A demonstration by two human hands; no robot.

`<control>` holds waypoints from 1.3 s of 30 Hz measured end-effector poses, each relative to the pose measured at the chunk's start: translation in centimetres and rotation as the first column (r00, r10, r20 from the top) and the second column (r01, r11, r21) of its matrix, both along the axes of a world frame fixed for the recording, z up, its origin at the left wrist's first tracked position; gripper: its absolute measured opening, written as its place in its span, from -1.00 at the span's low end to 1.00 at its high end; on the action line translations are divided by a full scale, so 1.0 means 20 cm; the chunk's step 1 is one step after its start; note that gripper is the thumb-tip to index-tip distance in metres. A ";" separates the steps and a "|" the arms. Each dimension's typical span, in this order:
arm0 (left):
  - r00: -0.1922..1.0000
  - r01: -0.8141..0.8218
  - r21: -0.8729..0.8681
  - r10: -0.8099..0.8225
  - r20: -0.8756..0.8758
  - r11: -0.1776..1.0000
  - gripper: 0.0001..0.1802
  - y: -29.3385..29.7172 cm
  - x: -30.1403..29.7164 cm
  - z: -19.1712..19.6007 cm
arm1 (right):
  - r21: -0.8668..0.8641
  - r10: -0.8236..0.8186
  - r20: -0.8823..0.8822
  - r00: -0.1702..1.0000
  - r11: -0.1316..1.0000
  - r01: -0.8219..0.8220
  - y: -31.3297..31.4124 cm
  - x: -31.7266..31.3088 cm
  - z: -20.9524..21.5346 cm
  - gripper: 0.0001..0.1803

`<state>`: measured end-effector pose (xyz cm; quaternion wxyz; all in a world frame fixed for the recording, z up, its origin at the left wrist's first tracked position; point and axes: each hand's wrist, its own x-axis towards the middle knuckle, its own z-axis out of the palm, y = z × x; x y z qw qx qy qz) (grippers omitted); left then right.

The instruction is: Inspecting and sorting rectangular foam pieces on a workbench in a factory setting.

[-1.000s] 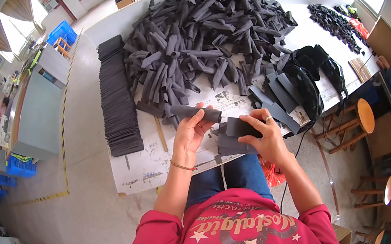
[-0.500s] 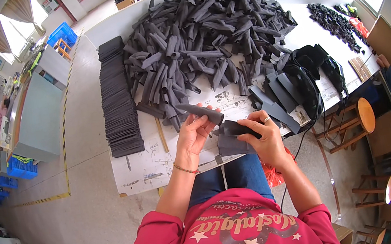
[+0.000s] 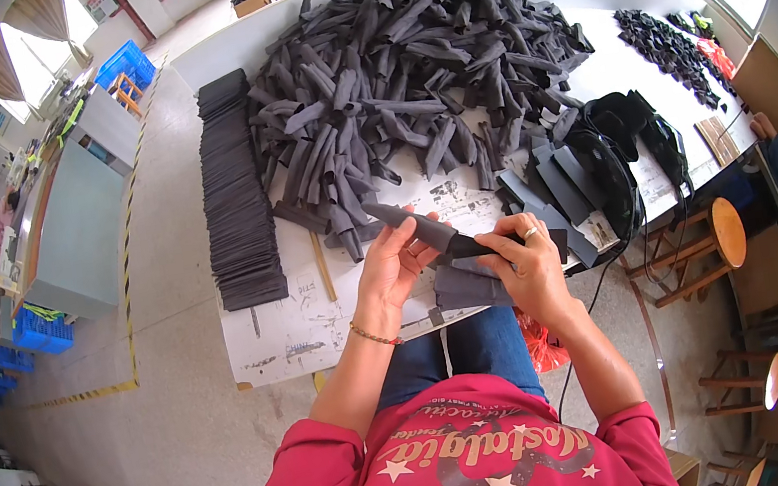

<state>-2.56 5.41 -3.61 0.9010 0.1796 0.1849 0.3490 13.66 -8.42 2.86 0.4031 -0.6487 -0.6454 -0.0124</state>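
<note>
Over the table's near edge, my left hand pinches a dark grey rolled fabric sleeve, its narrow end pointing to the upper left. My right hand grips a black flat strip, with one end of it sticking out past the fingers on the right. The strip's left end meets the sleeve's open end; it looks partly inside, though how far is hidden. Just below lie some flat grey fabric pieces at the table edge. A large heap of similar grey sleeves covers the far side of the white table.
A long row of tightly stacked dark pieces runs along the left. Flat grey panels and black padded items with a hanging cable lie to the right. Small black pieces are farther right. A wooden stool stands beside the table.
My right hand has turned the black strip and brought it in line with the sleeve, against its open end. My left hand and the sleeve have shifted slightly right.
</note>
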 end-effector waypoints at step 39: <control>0.986 -0.161 0.107 0.156 0.054 0.981 -0.75 -0.30 0.14 0.14 | 0.050 -0.086 0.044 0.995 0.995 0.084 0.01 -0.19 -0.22 -0.45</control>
